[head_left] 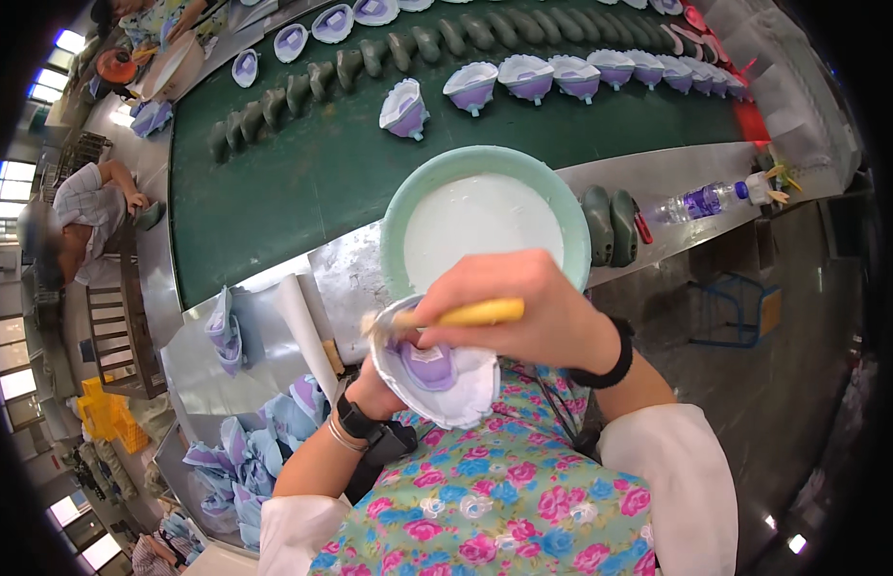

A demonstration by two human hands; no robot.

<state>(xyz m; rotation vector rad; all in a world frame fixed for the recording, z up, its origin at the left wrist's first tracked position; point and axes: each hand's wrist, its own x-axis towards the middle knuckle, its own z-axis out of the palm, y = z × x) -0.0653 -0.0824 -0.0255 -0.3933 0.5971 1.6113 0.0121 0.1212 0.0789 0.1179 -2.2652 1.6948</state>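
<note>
so I count one mint basin (398,206) of white paste, one yellow-handled brush (480,312), one water bottle (701,202), and roughly eight white-purple shoe uppers (528,77) lined up far right on the belt

There is one view only, from a wide fisheye camera on the person's head, looking steeply down and forward. It sits close above the pale green bowl (485,206) of white liquid; beyond the bowl the green conveyor belt (302,173) curves away, its edges bent toward the rim.
</note>
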